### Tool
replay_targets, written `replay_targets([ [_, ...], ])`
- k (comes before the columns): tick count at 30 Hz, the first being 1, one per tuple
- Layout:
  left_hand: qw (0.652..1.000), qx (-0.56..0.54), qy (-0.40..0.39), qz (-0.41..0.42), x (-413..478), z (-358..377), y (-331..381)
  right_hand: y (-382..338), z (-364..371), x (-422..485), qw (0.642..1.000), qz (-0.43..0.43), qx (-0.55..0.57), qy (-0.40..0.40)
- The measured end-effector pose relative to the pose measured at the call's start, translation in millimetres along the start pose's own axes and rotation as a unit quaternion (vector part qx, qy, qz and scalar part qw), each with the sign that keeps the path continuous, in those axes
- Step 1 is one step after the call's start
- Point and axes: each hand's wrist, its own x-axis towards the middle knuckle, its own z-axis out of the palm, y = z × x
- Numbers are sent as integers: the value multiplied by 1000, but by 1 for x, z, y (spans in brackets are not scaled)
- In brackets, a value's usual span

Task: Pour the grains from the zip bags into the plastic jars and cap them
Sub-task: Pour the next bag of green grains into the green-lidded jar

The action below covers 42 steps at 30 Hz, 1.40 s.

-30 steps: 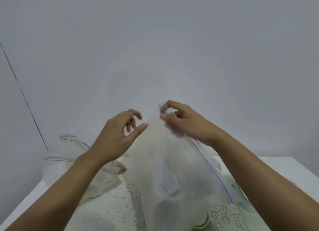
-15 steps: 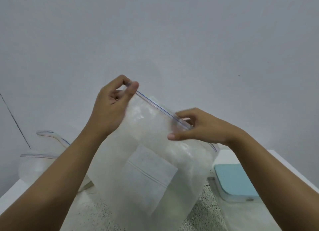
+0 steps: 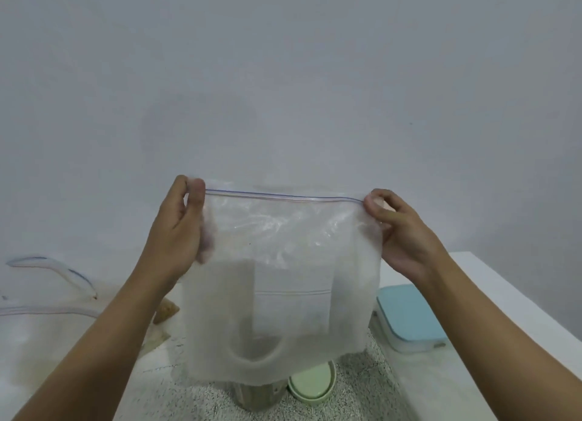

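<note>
A clear zip bag (image 3: 283,263) hangs flat and upright in front of me, its blue zip line level along the top, and it looks empty. My left hand (image 3: 179,231) pinches its top left corner. My right hand (image 3: 400,228) pinches the top right corner. Below the bag stands a plastic jar (image 3: 256,395) holding brownish grains; the bag hides its mouth. A pale green cap (image 3: 311,386) lies just right of the jar.
Two other open zip bags (image 3: 47,294) slump at the left on the white table (image 3: 491,282). A box with a light blue lid (image 3: 409,316) sits at the right. A speckled grey mat (image 3: 362,383) covers the table's middle. A plain wall rises behind.
My hands have moved apart along the zip line, pulling the bag's top taut and level. The view has tipped down, so the jar and green cap show below the bag.
</note>
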Motion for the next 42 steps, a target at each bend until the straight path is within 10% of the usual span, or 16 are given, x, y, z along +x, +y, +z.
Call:
replay_targets([
  [8,989,-94,-102,-53,-12,35,2,-4,-44,-10,981,111,136,84],
  [19,999,-36,-9,-29,-34,150,25,-34,-143,-16,998,55,5,-17],
  [30,998,4,-32,-58,-69,230,47,-71,-221,-20,988,-51,-132,65],
  [42,957,235,-134,-104,-114,303,-22,-7,-335,-9,918,89,-356,149],
])
